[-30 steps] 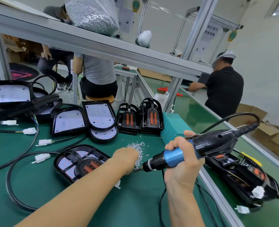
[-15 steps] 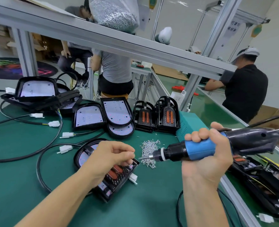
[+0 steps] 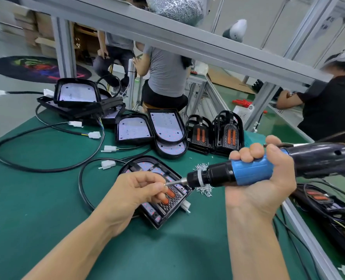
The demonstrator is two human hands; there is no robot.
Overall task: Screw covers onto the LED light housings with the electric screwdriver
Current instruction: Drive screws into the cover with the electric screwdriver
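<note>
Right hand [image 3: 262, 176]: grips the blue screwdriver [image 3: 250, 172] tight.
Left hand [image 3: 135, 190]: pinches a tiny screw [image 3: 165, 184] at its tip.
Housing [image 3: 157, 190]: lies below on the green table [image 3: 36, 199].

Green bench [image 3: 36, 199] carries LED housings [image 3: 157, 190], loose screws [image 3: 205, 188], black cables [image 3: 46, 168], white connectors [image 3: 108, 164].

Bag of screws [image 3: 177, 6] on the overhead shelf [image 3: 208, 47], two seated workers behind, round floor mat [image 3: 36, 68]
</note>
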